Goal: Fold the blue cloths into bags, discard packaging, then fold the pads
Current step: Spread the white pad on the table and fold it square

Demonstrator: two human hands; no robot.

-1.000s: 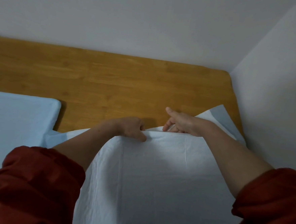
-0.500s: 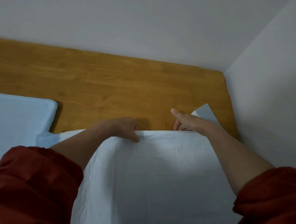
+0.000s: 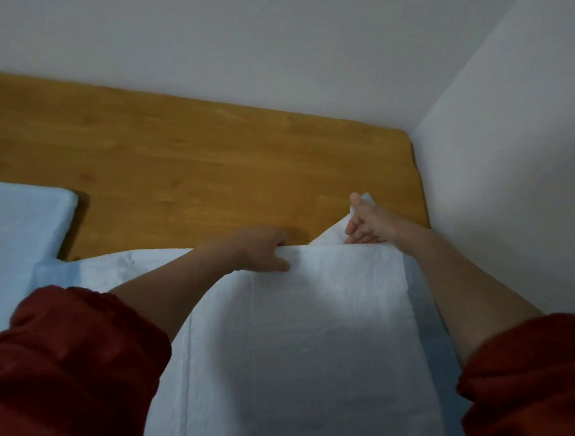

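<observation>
Evidently the pad [image 3: 305,338] lay spread before the headboard [image 3: 198,164], its far edge gripped by the left hand [image 3: 260,250] and its raised corner pinched by the right hand [image 3: 369,223]. A good fold probably needed both hands drawn back level, edges matched.

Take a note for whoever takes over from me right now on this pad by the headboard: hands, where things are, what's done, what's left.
Left hand: grips the far edge of the pad, near its middle.
Right hand: pinches the raised far right corner, close to the wooden headboard.
Pad: spread toward you, white side up, blue border showing along the right.
Done: cannot tell; no cloths, bags or packaging in view.
Left: probably bring the far edge over to fold this pad.
</observation>
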